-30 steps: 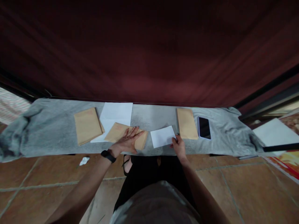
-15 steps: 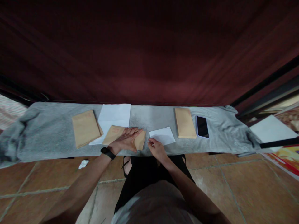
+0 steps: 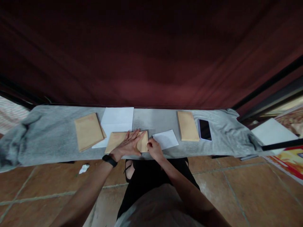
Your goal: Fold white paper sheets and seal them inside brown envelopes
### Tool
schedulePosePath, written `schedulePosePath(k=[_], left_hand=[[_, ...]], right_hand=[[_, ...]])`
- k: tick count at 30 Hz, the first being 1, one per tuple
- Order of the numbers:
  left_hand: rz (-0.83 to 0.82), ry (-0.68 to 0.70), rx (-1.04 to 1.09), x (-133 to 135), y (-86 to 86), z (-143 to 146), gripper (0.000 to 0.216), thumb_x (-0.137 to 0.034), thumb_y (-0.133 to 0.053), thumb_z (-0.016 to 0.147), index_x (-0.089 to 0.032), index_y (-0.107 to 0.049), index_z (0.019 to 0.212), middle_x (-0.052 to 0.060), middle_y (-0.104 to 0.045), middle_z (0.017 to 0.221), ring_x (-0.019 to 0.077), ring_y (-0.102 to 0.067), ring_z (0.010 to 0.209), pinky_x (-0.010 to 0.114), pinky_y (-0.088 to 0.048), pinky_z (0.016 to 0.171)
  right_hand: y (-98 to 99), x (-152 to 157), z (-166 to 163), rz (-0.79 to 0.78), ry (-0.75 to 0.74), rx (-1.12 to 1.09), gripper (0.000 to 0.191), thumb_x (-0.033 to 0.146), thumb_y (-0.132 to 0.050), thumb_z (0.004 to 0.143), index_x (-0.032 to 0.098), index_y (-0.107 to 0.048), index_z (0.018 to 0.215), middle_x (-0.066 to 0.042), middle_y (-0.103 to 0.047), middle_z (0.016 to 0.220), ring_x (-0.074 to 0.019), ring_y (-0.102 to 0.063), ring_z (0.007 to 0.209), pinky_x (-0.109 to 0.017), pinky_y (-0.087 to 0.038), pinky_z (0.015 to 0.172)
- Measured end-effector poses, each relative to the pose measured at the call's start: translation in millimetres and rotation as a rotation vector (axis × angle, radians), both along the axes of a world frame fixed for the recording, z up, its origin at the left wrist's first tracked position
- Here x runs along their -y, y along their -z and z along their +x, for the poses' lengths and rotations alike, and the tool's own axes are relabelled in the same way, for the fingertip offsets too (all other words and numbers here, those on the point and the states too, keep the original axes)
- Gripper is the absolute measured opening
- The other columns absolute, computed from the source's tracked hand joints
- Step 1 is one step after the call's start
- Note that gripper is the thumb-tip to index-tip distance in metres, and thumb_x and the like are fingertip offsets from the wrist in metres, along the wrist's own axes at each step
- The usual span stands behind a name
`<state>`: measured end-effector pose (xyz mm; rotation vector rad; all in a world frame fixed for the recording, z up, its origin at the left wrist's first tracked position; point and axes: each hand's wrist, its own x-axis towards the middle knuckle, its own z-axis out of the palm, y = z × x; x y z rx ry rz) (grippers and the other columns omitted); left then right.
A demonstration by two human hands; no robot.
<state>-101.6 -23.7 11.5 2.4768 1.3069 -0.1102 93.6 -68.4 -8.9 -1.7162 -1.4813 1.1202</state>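
Observation:
A brown paper envelope (image 3: 115, 140) lies lengthwise near the front edge of the cloth-covered surface, its left part over a white sheet. My left hand (image 3: 129, 145), with a black band on the wrist, rests flat on the envelope with fingers spread. At the envelope's right end, my right hand (image 3: 155, 148) is closed, its fingertips pinching that edge. My fingers partly hide the grip. A folded white paper (image 3: 167, 138) lies just right of my right hand. The large creased white sheet (image 3: 118, 117) is behind the envelope.
Brown envelopes (image 3: 88, 132) lie at the left, overlapping the sheet. A neat stack of brown envelopes (image 3: 188, 126) sits at the right beside a phone (image 3: 204, 129). Grey cloth (image 3: 59, 135) covers the narrow surface. A dark red curtain (image 3: 151, 63) hangs behind.
My right hand has moved left from beside the folded white paper to the envelope's right end. The envelope has turned straighter, my left hand still flat on it.

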Motion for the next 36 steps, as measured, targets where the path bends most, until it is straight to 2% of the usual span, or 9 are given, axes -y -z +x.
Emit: schedulePosePath(k=[5, 10, 13, 17, 22, 26, 31, 36], left_hand=[[0.085, 0.026, 0.063, 11, -13.2, -3, 0.126, -0.053, -0.079, 0.063, -0.025, -0.005, 0.161, 0.017, -0.026, 0.163, 0.0361, -0.019, 0.152, 0.060, 0.002, 0.122], [0.135, 0.037, 0.153, 26, -19.0, 11, 0.126, -0.056, -0.079, 0.066, -0.024, -0.003, 0.161, 0.017, -0.030, 0.160, 0.0371, -0.023, 0.150, 0.058, -0.003, 0.123], [0.166, 0.045, 0.205, 35, -20.9, 21, 0.125, -0.056, -0.079, 0.069, -0.024, -0.001, 0.161, 0.017, -0.031, 0.159, 0.0357, -0.024, 0.150, 0.056, -0.006, 0.124], [0.130, 0.043, 0.238, 45, -24.3, 25, 0.132, -0.055, -0.082, 0.067, -0.024, 0.004, 0.161, 0.017, -0.027, 0.162, 0.0356, -0.022, 0.151, 0.054, -0.009, 0.124], [0.047, 0.059, 0.221, 58, -23.6, 29, 0.135, -0.058, -0.083, 0.064, -0.026, 0.005, 0.161, 0.016, -0.017, 0.167, 0.0366, -0.016, 0.153, 0.055, -0.011, 0.124], [0.047, 0.060, 0.212, 69, -19.9, 36, 0.134, -0.057, -0.083, 0.064, -0.028, 0.004, 0.161, 0.015, -0.012, 0.168, 0.0369, -0.013, 0.154, 0.057, -0.010, 0.123], [0.083, 0.080, 0.220, 88, -17.5, 49, 0.134, -0.055, -0.085, 0.062, -0.028, 0.003, 0.161, 0.015, -0.020, 0.166, 0.0390, -0.017, 0.152, 0.060, -0.007, 0.123], [0.126, 0.057, 0.251, 121, -11.6, 67, 0.134, -0.057, -0.085, 0.060, -0.029, -0.002, 0.162, 0.016, -0.024, 0.164, 0.0413, -0.020, 0.151, 0.063, -0.007, 0.123]], right_hand=[[-3.9, 12, 19, 0.002, 0.057, -0.154, 0.013, 0.026, -0.045, 0.088, 0.025, -0.057, 0.095, 0.003, -0.063, 0.078, -0.0155, -0.064, 0.071, -0.024, -0.055, 0.059], [-9.3, 20, 32, -0.123, 0.146, -0.462, 0.020, 0.031, -0.053, 0.078, 0.023, -0.059, 0.095, 0.001, -0.066, 0.078, -0.0182, -0.065, 0.070, -0.028, -0.058, 0.056], [-19.8, 26, 41, -0.229, 0.102, -0.646, 0.027, 0.035, -0.060, 0.075, 0.021, -0.065, 0.098, -0.002, -0.071, 0.086, -0.0210, -0.067, 0.077, -0.030, -0.058, 0.059], [-34.9, 38, 60, -0.298, -0.033, -0.883, 0.037, 0.047, -0.060, 0.080, 0.019, -0.068, 0.103, -0.007, -0.074, 0.092, -0.0240, -0.069, 0.085, -0.034, -0.059, 0.066], [-37.9, 49, 71, -0.294, -0.047, -0.719, 0.022, 0.038, -0.061, 0.077, 0.021, -0.070, 0.087, -0.004, -0.074, 0.087, -0.0205, -0.069, 0.082, -0.031, -0.057, 0.075], [-36.0, 55, 76, -0.269, -0.134, -0.755, 0.023, 0.040, -0.069, 0.074, 0.021, -0.072, 0.086, -0.001, -0.074, 0.082, -0.0188, -0.069, 0.077, -0.031, -0.055, 0.075], [-34.1, 62, 94, -0.258, -0.181, -0.705, 0.036, 0.049, -0.077, 0.070, 0.019, -0.074, 0.091, -0.001, -0.073, 0.081, -0.0179, -0.067, 0.076, -0.028, -0.052, 0.070], [-21.0, 72, 108, -0.190, -0.200, -0.620, 0.026, 0.041, -0.075, 0.072, 0.019, -0.074, 0.085, 0.001, -0.072, 0.077, -0.0169, -0.064, 0.074, -0.028, -0.051, 0.072]])
